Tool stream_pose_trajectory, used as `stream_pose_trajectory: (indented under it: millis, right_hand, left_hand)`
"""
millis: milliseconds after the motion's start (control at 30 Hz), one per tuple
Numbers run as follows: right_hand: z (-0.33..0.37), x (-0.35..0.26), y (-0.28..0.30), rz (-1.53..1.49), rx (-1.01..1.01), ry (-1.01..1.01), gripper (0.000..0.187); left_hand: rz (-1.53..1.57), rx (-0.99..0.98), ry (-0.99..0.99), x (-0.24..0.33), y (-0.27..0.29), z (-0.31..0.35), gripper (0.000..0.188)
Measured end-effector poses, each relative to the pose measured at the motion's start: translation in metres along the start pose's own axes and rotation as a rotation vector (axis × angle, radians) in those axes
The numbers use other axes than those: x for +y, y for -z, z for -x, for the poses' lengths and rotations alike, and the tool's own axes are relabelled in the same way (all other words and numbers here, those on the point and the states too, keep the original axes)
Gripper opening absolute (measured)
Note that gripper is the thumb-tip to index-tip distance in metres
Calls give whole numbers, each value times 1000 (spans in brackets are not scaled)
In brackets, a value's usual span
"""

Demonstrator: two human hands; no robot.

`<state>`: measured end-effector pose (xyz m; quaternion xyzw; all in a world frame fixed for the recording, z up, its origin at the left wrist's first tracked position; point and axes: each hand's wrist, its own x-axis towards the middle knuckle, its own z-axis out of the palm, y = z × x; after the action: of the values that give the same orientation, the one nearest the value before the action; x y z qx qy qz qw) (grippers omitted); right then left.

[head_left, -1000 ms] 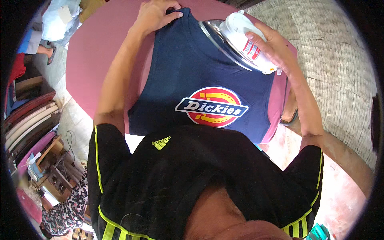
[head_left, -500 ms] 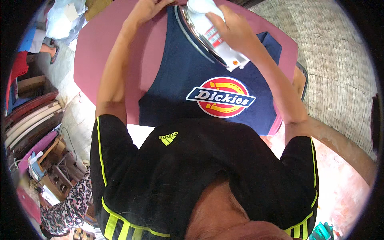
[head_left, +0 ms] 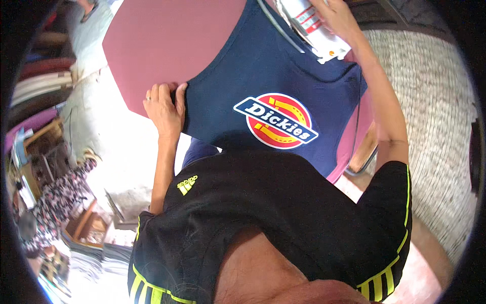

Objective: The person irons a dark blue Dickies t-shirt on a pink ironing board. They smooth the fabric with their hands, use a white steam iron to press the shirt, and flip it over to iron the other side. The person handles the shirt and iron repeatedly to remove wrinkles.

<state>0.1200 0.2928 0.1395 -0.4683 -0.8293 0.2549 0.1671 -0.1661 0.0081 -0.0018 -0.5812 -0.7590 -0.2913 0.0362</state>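
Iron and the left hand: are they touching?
Apart. The head view shows the left hand at the left edge of the navy garment, with a broad stretch of fabric between it and the iron.

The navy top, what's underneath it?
A mauve surface shows beyond the left and lower right edges of the navy top. Whatever is beneath its middle is covered, so I can't tell if anything else lies there.

Left hand now lower along garment
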Motion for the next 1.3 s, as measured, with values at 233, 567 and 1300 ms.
stream_pose_trajectory:
  millis: [233,567,1300]
  right_hand:
    - [-27,-1,8,212,-198,541,26]
    - [-26,-49,-36,235,-491,1066,32]
    - [23,-150,-125,185,-431,1157,35]
  left_hand:
    - [58,27,134,2,-3,4,27]
    - [327,160,287,7,1,5,25]
    - [628,582,426,-5,14,85,24]
